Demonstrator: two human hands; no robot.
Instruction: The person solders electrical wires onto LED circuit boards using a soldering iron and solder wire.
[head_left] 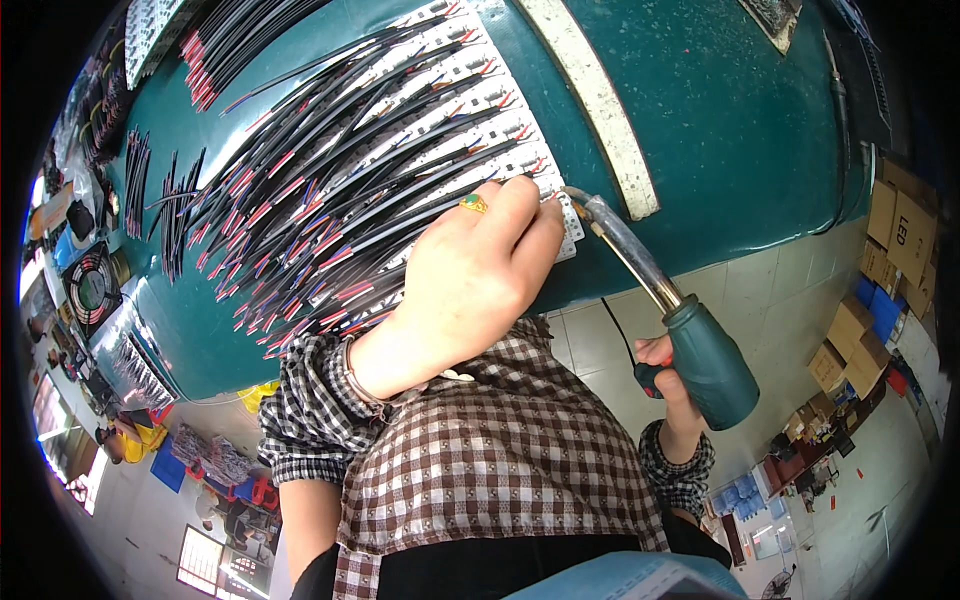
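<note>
My left hand (475, 275), wearing a ring with a green stone, is closed over the right edge of a white circuit board panel (500, 95). Its fingers are pressed together at the edge; whatever they pinch is hidden beneath them. Many black cables (330, 185) with red, white and blue wire ends lie across the panel, some passing under this hand. My right hand (675, 385) is wrapped around the green handle of a soldering gun (712, 360), one finger by its red trigger. The gun's bent metal tip meets the panel edge beside my left fingertips.
A worn pale strip (595, 105) lies on the green table mat (720, 130), right of the panel. More black cables (245, 35) are bundled at the far left. A fan (92, 288) stands beyond the left edge. Cardboard boxes (900, 235) are stacked at right. A cord hangs by the gun.
</note>
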